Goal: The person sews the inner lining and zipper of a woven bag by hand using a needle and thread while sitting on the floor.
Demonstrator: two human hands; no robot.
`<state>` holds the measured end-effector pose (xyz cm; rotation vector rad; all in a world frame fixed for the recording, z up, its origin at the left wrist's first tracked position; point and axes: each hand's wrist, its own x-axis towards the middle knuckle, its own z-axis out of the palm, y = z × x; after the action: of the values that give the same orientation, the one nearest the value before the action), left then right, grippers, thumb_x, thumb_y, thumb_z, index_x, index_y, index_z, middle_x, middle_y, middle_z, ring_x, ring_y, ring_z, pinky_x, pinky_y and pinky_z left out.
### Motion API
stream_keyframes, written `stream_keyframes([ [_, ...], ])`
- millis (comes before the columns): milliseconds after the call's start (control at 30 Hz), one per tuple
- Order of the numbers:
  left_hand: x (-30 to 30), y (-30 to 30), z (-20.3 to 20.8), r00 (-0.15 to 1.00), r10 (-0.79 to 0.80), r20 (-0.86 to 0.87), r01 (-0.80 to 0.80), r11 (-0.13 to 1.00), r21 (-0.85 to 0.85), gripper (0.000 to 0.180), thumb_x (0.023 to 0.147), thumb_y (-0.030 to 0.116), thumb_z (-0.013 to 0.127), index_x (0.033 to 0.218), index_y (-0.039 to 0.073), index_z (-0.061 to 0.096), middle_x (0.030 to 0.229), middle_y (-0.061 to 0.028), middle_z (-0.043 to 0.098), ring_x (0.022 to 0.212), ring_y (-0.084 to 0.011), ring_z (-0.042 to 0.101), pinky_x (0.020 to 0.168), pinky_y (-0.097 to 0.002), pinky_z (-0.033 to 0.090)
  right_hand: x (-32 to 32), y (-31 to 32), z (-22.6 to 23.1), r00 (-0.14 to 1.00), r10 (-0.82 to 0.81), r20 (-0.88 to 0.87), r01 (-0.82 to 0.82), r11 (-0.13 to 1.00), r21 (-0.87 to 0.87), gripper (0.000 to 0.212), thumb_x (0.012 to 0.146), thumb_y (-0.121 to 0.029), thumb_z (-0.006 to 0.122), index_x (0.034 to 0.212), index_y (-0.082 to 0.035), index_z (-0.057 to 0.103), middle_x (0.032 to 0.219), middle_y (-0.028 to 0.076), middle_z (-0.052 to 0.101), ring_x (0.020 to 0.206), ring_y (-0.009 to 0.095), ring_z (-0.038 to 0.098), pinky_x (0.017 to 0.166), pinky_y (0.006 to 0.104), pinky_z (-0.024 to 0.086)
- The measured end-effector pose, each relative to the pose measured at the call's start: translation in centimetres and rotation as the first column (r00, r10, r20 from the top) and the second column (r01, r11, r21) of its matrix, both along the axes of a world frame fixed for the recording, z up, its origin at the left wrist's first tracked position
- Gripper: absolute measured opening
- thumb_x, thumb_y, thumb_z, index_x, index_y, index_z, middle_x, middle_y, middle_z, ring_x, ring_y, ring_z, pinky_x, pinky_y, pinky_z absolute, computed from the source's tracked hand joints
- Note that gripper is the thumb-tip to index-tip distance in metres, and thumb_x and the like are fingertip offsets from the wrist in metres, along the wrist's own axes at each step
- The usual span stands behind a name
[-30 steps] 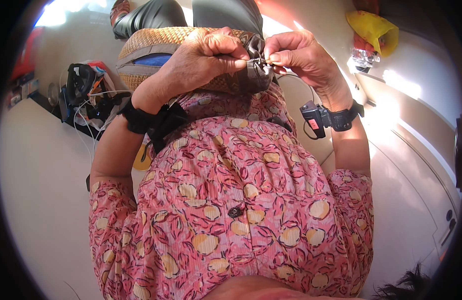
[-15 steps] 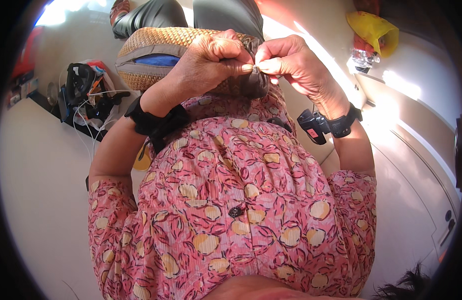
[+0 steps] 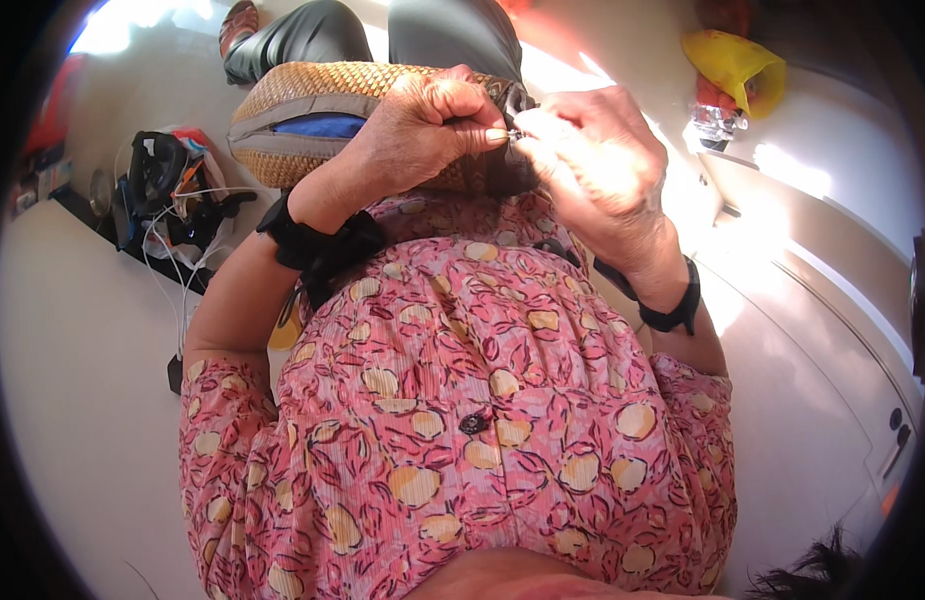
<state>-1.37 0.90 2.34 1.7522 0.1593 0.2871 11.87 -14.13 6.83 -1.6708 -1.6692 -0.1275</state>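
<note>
Across my lap lies a woven straw cushion (image 3: 317, 83) with grey-brown cloth edging. A gap in its edging shows a blue lining (image 3: 320, 125). My left hand (image 3: 422, 118) rests over the cushion, thumb and forefinger pinched at its dark brown right end (image 3: 510, 172). Just right of it, my right hand (image 3: 607, 155) is closed in a pinch too, bright in the sunlight. The fingertips of both hands nearly meet over a tiny dark piece by the brown cloth, too small to name.
To the left, a heap of black gear with white cables (image 3: 172, 200) sits on a pale surface. A yellow plastic bag (image 3: 737, 70) and clear wrapping (image 3: 715, 125) are at the far right. A pale panel with a dark handle (image 3: 894, 450) stands at right.
My right hand has turned over at the wrist, its back now facing up, and its fingertips stay by the left ones. My left hand has barely moved.
</note>
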Motion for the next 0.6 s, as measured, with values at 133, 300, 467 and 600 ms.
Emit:
stream_keyframes([
  [133, -0.1, 0.2, 0.2, 1.0, -0.005, 0.012, 0.004, 0.994, 0.112, 0.007, 0.077, 0.007, 0.072, 0.079, 0.004, 0.066, 0.07, -0.0055, 0.055, 0.069, -0.0191, 0.053, 0.065, -0.0293, 0.044, -1.2, 0.5, -2.0, 0.995, 0.092, 0.042, -0.093, 0.996, 0.018, 0.024, 0.063, 0.002, 0.062, 0.087, -0.001, 0.062, 0.081, 0.009, 0.058, 0.069, 0.025, 0.057, 0.061, 0.0332, 0.049],
  [300, 0.2, 0.1, 0.3, 0.999, -0.018, 0.045, 0.012, 0.99, 0.143, 0.009, 0.075, 0.004, 0.072, 0.081, 0.003, 0.065, 0.073, -0.0064, 0.054, 0.071, -0.0197, 0.053, 0.067, -0.0297, 0.044, -1.0, 0.8, -1.5, 0.987, 0.15, 0.061, -0.152, 0.988, 0.025, 0.021, 0.065, 0.007, 0.059, 0.085, 0.0, 0.06, 0.076, 0.012, 0.056, 0.065, 0.027, 0.055, 0.057, 0.0357, 0.046],
  [467, 0.1, -0.2, 0.0, 0.996, -0.036, 0.081, 0.027, 0.994, 0.11, 0.009, 0.076, 0.009, 0.07, 0.077, 0.003, 0.063, 0.068, -0.0079, 0.053, 0.073, -0.0222, 0.051, 0.068, -0.0334, 0.043, -1.6, 0.8, -1.2, 0.982, 0.147, 0.12, -0.143, 0.989, -0.04, 0.017, 0.071, 0.008, 0.057, 0.087, 0.003, 0.056, 0.077, 0.015, 0.055, 0.064, 0.03, 0.054, 0.056, 0.038, 0.045],
  [600, 0.0, -0.5, -0.7, 0.996, -0.008, 0.089, -0.005, 0.99, 0.144, 0.009, 0.075, 0.009, 0.069, 0.074, 0.003, 0.062, 0.068, -0.0087, 0.056, 0.074, -0.0252, 0.051, 0.069, -0.0351, 0.043, -2.9, 1.2, 2.0, 0.968, 0.232, 0.101, -0.234, 0.972, 0.008, 0.018, 0.078, 0.003, 0.061, 0.094, 0.002, 0.053, 0.087, 0.015, 0.056, 0.068, 0.029, 0.057, 0.057, 0.0359, 0.047],
])
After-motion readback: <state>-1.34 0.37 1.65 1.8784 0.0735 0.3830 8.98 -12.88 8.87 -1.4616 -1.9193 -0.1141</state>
